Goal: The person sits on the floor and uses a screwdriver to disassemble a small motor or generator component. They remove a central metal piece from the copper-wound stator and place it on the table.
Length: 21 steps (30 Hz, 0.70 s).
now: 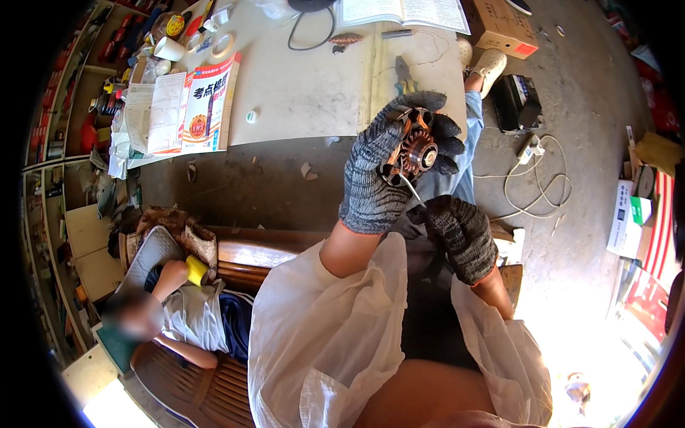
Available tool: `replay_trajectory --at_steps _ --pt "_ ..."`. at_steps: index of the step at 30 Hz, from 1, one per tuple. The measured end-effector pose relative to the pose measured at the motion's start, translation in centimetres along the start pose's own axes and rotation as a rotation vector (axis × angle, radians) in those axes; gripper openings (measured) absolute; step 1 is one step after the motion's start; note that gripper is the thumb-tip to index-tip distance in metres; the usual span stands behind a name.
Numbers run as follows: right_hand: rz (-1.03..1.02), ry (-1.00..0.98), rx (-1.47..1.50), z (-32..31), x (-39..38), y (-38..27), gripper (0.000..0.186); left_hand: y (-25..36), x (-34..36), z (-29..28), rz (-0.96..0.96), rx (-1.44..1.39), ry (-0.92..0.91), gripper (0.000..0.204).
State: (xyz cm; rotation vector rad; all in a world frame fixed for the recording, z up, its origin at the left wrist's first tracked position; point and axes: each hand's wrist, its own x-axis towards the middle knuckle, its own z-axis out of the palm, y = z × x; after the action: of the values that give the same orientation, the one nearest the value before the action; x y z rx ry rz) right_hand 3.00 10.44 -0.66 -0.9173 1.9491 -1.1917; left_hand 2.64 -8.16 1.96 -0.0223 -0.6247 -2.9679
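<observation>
Near a pale tabletop [307, 93], a round, copper-brown metal part [417, 152] is clasped by the grey-gloved left hand [374, 171], a thin silver rod [412, 189] by the grey-gloved right hand [462, 239].

Your left grip [372, 171] covers the back of the rotor [419, 151]; your right grip [460, 239] conceals the rear of the tool [412, 190]. Pliers [404, 71]: handle ends hidden behind your left glove. Open book [403, 11]: cut off above. Reclining person [194, 314]: head blurred.

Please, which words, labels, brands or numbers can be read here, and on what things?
I won't copy wording; print stands here:
White-orange book: large dark characters.
Open book: too small to read.
Cardboard box: too small.
White-green carton: too small.
Metal part in left hand: none readable.
</observation>
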Motion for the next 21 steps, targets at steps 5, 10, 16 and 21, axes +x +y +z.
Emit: replay_trajectory --at_steps 5,10,16,21 --pt "-0.424 0.41 -0.445 1.6 1.1 1.1 0.015 -0.1 0.2 -0.7 -0.017 0.01 -0.07 0.046" --pt "-0.112 0.398 -0.006 1.6 0.9 -0.7 0.021 -0.6 -0.3 0.6 0.027 -0.139 0.035 0.046" --pt "0.077 0.287 0.07 1.6 0.6 -1.6 0.024 -0.3 -0.4 0.5 -0.014 0.063 0.107 0.056" --pt "-0.204 0.473 -0.258 2.2 1.3 0.1 0.017 -0.6 -0.1 0.6 0.042 -0.255 -0.155 0.043"
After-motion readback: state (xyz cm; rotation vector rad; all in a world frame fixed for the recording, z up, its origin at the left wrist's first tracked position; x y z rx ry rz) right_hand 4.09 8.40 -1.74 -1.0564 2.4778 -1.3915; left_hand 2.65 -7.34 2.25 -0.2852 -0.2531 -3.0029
